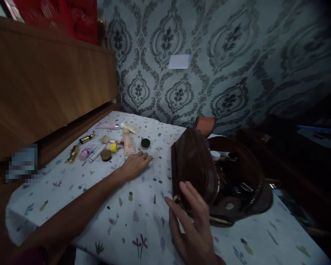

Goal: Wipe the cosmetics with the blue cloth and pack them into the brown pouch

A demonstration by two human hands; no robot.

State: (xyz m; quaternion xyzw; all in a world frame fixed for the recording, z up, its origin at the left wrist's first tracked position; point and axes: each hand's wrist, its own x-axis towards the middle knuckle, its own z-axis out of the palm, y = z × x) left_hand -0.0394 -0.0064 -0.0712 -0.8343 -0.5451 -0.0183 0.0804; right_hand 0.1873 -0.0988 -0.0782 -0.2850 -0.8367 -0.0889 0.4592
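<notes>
My left hand (136,166) rests on the patterned tablecloth with its fingers lying flat and nothing seen in them. Just beyond its fingertips are a peach squeeze tube (128,142) and a small round jar with a dark green lid (145,143). My right hand (193,224) is held up with fingers apart, holding nothing, at the near left corner of a brown leather bag (191,165). The bag lies unzipped. Inside it are a white-lidded container (215,155) and several dark items, hard to make out.
Left of my left hand lie several cosmetics, among them a purple tube (87,151), a gold-cased item (74,153), a yellow cap (113,147) and a brown-lidded jar (106,155). A wooden cabinet (52,81) borders the left side; patterned wallpaper (179,94) stands behind.
</notes>
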